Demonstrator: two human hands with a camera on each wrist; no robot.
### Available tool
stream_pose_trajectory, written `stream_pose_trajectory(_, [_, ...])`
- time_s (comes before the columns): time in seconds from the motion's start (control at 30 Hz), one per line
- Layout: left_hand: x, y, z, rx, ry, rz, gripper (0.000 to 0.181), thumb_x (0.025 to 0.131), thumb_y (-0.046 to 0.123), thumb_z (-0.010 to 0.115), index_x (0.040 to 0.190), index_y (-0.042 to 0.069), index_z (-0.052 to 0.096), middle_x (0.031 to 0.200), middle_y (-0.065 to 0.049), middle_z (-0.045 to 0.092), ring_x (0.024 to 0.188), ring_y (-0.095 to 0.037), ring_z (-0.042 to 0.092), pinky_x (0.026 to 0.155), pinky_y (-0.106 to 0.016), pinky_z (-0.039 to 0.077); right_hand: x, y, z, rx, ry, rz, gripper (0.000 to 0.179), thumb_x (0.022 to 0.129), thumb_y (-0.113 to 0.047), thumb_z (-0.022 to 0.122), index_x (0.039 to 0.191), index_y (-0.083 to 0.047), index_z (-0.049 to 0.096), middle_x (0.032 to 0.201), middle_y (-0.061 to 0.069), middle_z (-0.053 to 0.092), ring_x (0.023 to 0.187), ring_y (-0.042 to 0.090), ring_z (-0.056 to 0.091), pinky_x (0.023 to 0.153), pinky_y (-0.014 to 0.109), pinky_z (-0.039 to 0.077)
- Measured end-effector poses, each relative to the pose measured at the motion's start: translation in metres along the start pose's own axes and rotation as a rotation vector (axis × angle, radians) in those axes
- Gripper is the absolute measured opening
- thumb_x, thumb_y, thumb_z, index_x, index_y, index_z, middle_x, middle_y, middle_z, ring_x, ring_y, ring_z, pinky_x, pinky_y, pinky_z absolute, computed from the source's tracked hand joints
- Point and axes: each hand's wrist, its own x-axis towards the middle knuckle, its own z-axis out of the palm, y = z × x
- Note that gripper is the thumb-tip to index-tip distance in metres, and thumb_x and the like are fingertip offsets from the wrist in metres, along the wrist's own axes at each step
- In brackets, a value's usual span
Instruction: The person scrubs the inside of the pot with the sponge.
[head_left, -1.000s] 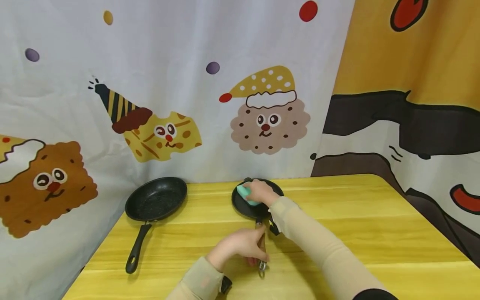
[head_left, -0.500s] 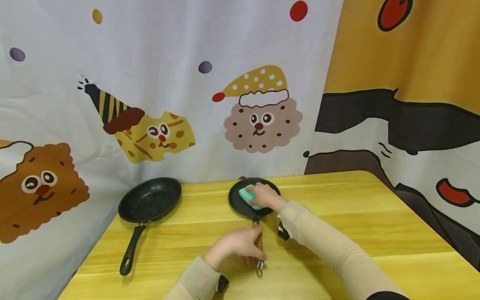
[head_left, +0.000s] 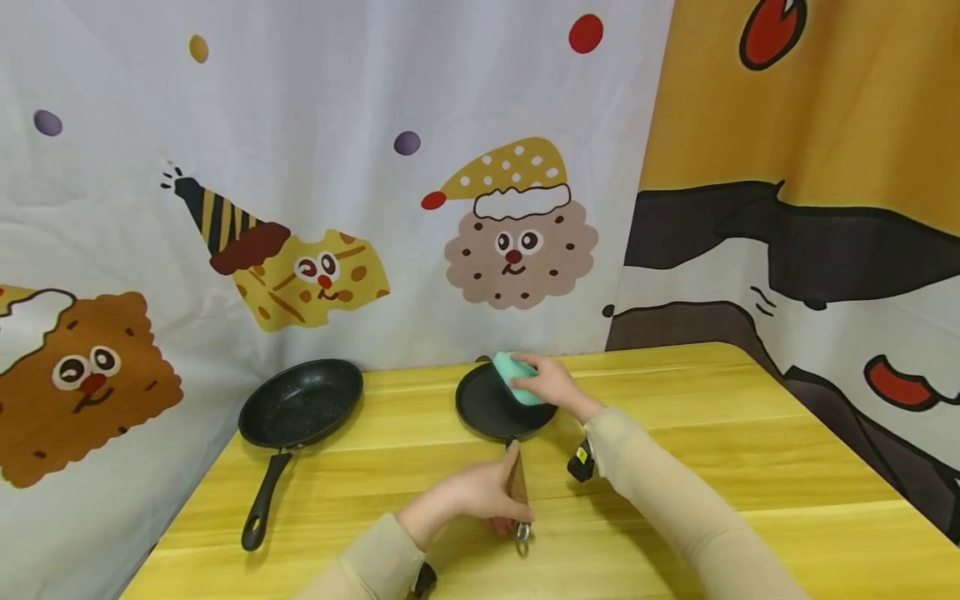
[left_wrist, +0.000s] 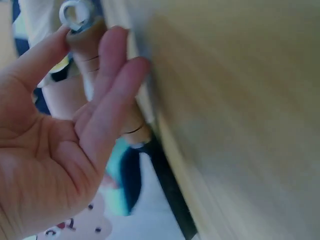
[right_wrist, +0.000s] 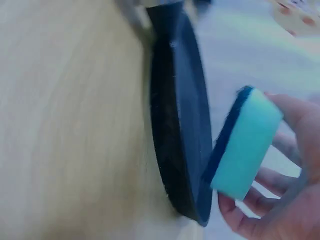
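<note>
Right grip (head_left: 553, 385) holding sponge (head_left: 507, 367), over small pan (head_left: 483, 408), left grip (head_left: 486, 493) on handle (head_left: 519, 482)

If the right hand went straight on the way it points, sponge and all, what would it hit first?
Probably the patterned curtain behind the table, provided the right hand and its sponge clear the small pan; their height above it is hard to judge.

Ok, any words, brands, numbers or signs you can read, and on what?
None readable.
Small pan, large pan, sponge: no lettering seen.
Printed backdrop: no lettering seen.
Yellow mark on the right wrist's black device: too small to read.
</note>
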Motion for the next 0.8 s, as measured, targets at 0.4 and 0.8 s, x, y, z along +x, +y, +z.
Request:
stream_pose_trajectory(0.4, [-0.003,-0.014,0.005,-0.303,-0.080,-0.050,0.103,0.093,0.018,0.068,0.152,-0.001,-0.015,0.075,-0.018,0.069,0.056,-0.022,0.066,0.058,-0.037,0.058,-0.021,0.028,-0.007,0.687,0.108,0.234,0.067,0.095,-0.039,0.062,0.151,-0.014,0.036,0.144,0.020,0.041,0.117,0.035,0.052,0.087,0.046,0.049])
stream_pose_trajectory(0.8, [0.005,-0.006,0.008,-0.368,-0.141,-0.096,0.100,0.096,0.017,0.064,0.152,0.007,-0.019,0.080,-0.019,0.070,0.055,-0.016,0.064,0.062,-0.038,0.058,-0.021,0.047,-0.019,0.840,0.089,0.223,0.063,0.099,-0.029,0.058,0.152,-0.010,0.031,0.133,0.022,0.041,0.104,0.027,0.055,0.082,0.037,0.051])
